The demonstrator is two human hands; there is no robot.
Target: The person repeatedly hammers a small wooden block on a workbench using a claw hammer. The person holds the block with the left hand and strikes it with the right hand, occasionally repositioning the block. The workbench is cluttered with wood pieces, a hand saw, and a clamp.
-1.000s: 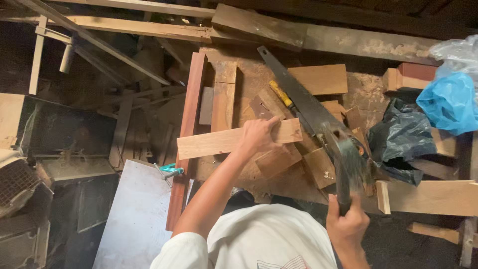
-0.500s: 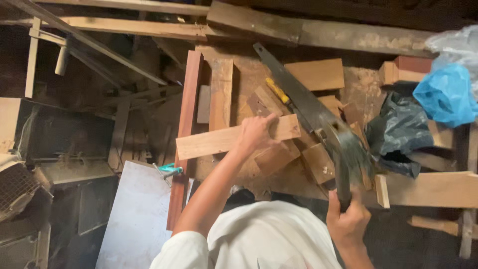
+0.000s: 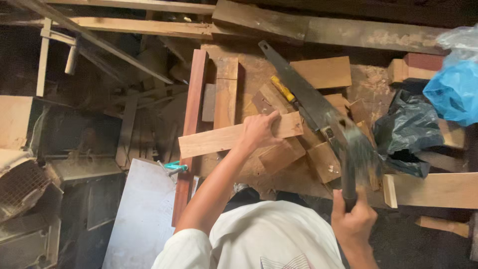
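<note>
My left hand (image 3: 259, 130) presses flat on a pale wooden plank (image 3: 214, 140) that lies across the workbench (image 3: 259, 74). My right hand (image 3: 352, 221) is closed around the dark handle of a tool (image 3: 348, 174). Its upper end is blurred; it looks like a hammer. The blurred end hovers over small wood blocks (image 3: 323, 162) just right of the plank's end. A long hand saw (image 3: 303, 94) lies diagonally on the bench, from top centre down toward the tool, with a yellow-handled tool (image 3: 282, 88) beside it.
Offcuts and a reddish board (image 3: 191, 124) cover the bench. A black plastic bag (image 3: 406, 132) and a blue bag (image 3: 455, 92) sit at right, above a thick pale plank (image 3: 433, 189). A grey sheet (image 3: 142, 219) and timber scraps lie at left. Long beams (image 3: 323, 30) run along the back.
The blurred tool in my right hand has shifted a little over the blocks. My left hand stays on the plank.
</note>
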